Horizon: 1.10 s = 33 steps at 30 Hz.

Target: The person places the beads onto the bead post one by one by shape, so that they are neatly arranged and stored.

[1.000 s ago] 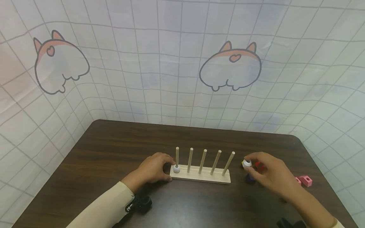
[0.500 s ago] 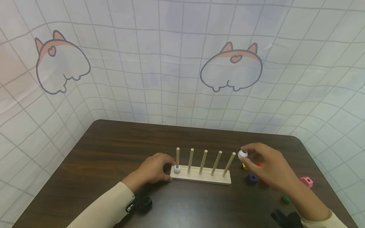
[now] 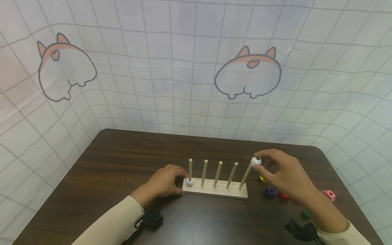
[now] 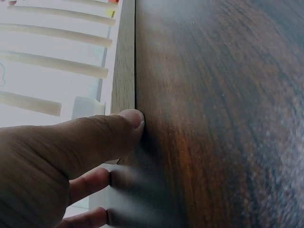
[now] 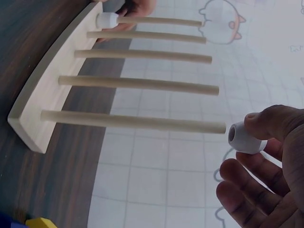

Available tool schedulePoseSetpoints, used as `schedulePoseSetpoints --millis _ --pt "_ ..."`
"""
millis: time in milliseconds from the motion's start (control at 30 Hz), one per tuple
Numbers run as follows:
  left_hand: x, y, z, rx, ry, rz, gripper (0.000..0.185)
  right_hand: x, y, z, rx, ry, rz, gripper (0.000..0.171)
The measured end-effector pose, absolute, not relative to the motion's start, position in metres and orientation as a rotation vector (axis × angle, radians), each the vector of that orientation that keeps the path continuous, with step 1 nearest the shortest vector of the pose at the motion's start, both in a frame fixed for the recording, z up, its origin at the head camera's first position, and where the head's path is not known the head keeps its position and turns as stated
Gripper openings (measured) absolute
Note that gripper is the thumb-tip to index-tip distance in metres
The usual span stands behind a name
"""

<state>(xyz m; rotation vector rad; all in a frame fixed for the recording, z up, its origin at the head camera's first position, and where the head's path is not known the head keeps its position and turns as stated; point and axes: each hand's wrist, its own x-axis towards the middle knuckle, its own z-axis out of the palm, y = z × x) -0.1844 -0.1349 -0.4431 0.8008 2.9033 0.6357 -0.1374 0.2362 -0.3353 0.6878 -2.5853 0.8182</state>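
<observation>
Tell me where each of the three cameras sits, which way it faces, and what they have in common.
Head: on the head, facing forward and down at the table; both hands and sleeves show.
Left wrist: low by the table, facing the peg board's end; the left hand shows, thumb against it.
Right wrist: beside the pegs, facing along them; the right hand pinches a white bead.
Shared: the peg board appears in all three views.

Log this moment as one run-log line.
right hand: pinches white bead at end peg tip | left hand: steadies peg board | first peg: one white bead seated
</observation>
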Motion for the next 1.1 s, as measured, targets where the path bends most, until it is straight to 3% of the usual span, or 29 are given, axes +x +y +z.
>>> schedulePoseSetpoints --millis 1100 --pt "-0.184 -0.135 -0.444 0.800 2.899 0.638 0.049 -0.149 0.201 -0.343 0.779 -2.507 0.946 0.031"
